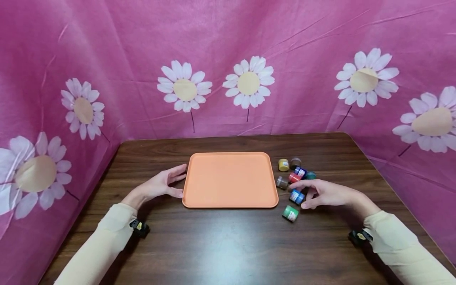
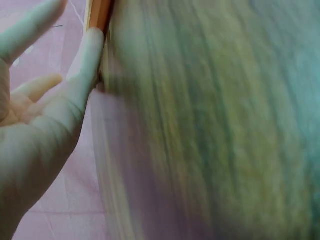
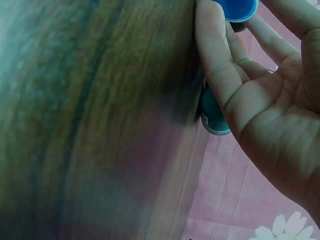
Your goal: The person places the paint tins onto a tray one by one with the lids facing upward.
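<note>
An orange tray (image 1: 230, 180) lies flat on the wooden table. At its left edge is my left hand (image 1: 162, 183), fingers mostly straight and spread along the rim; in the left wrist view the thumb (image 2: 91, 50) meets the tray's side (image 2: 100, 12). My right hand (image 1: 329, 194) pinches a small blue paint jar (image 1: 296, 196), which lies on its side between thumb and index finger. In the right wrist view the thumb (image 3: 212, 35) overlaps the edge of the jar's blue lid (image 3: 239, 7). A green jar (image 1: 290, 213) lies just nearer.
Beyond the right hand cluster more paint jars: red (image 1: 294, 178), dark blue (image 1: 300, 171), teal (image 1: 311, 175), yellow (image 1: 283, 165), dark brown (image 1: 295, 162) and greyish brown (image 1: 282, 182). A pink flowered cloth (image 1: 228, 31) hangs around the table (image 1: 228, 245).
</note>
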The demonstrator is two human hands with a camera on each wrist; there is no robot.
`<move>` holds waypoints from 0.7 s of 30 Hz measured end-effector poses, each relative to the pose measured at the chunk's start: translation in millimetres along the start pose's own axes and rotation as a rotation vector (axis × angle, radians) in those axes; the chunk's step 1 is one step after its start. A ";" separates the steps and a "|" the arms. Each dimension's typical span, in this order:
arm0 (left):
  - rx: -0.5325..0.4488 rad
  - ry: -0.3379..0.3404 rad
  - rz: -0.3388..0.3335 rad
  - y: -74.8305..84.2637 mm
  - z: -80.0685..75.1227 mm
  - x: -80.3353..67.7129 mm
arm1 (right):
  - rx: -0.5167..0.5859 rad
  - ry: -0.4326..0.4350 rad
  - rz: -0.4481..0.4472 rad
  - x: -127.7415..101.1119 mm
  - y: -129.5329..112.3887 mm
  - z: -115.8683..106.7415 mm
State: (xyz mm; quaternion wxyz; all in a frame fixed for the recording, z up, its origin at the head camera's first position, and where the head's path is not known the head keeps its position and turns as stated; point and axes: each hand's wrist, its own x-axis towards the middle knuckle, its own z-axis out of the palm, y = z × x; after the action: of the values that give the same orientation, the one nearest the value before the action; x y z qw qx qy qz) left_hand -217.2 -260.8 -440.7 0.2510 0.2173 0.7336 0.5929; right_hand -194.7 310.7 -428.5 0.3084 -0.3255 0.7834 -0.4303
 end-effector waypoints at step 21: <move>-0.029 0.065 -0.118 0.1 10.7 12.0 | -0.015 -0.002 0.032 6.7 0.9 0.7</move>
State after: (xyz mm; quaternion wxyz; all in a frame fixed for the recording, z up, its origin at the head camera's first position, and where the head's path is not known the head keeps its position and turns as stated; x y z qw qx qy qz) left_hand -219.8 -245.1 -443.8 0.2646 0.1508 0.7443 0.5944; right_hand -198.5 305.6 -430.9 0.3135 -0.3158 0.7914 -0.4191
